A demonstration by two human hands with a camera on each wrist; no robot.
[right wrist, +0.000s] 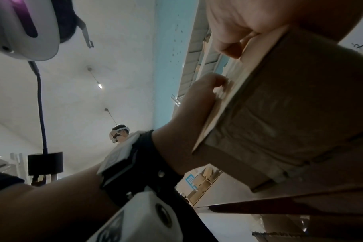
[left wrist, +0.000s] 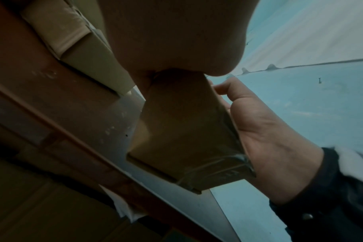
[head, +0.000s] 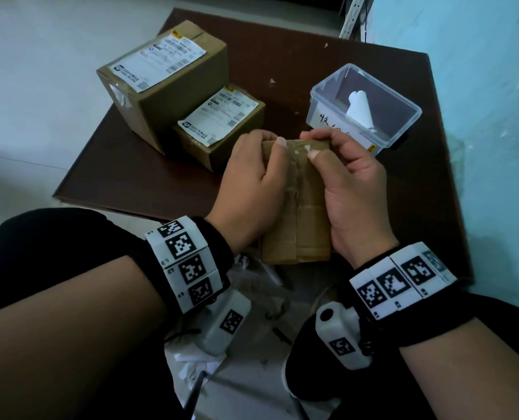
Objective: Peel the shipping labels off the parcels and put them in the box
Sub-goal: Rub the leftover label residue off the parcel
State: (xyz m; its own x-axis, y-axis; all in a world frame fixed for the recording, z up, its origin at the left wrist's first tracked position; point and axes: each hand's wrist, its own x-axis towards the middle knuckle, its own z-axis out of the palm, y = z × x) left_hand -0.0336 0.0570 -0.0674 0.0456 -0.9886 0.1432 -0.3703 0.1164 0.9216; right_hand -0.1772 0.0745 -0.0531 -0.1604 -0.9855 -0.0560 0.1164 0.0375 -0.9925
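Head view. Small parcel (head: 297, 204) held up off the tabletop (head: 358, 71), between both hands, at about 6 o'clock from the clear box (head: 327, 95). Left hand (head: 249, 189) wrapped round the left side, thumb laid across the top edge; right hand (head: 352, 189) wrapped round the right side, thumb pressed near a white scrap (head: 305, 148) on the tape. Both grips narrow, closed on the parcel: probably one to steady, one to pick at leftover label. No whole label visible on this face. Curled white label (head: 359, 109) already lying inside the box, so part of the job likely done. Large parcel (head: 173, 95) at 10 o'clock and low parcel (head: 221, 131) leaning against it, each with its label (head: 158, 60) (head: 218, 115) stuck on and facing up, parked within reach, probably waiting their turn.

Left wrist view. Parcel (left wrist: 182, 131) seen from below, clear of the tabletop (left wrist: 52, 101), palm of the left hand (left wrist: 176, 36) clamped over its upper end. Right hand (left wrist: 265, 139) pressed along the far taped side, fingers curled over the edge. Held in the air, presumably for turning and for finger access.

Right wrist view. Parcel (right wrist: 280, 114) close, taped face toward the lens. Right hand (right wrist: 238, 24) bent over the top edge; left hand (right wrist: 199, 101) hooked on the opposite edge with fingertips digging at it. Another person standing far off at about 9 o'clock, not involved.
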